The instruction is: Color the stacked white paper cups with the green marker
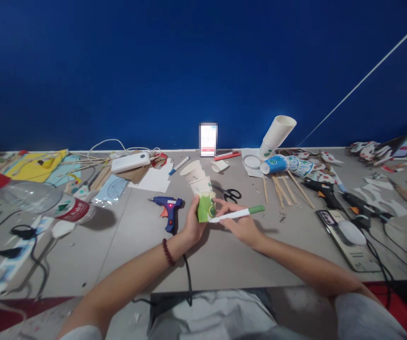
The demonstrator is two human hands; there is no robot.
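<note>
Near the middle of the table, my left hand [192, 224] is wrapped round a paper cup [204, 206] coloured green, with pale paper parts at its top. My right hand [241, 227] grips a white marker [233, 216] with a green end. The marker's tip points left and meets the lower part of the green cup; whether it touches is too small to tell. A blue glue gun [170, 208] lies left of my left hand. Black-handled scissors [231, 193] lie just behind my right hand.
A plastic bottle [44, 198] and a power strip [19, 259] are at the left. Stacked paper cups [277, 136] lean at the back right, by blue patterned cups [277, 164] and wooden sticks [284, 189]. A phone [348, 243] and black glue guns lie at the right.
</note>
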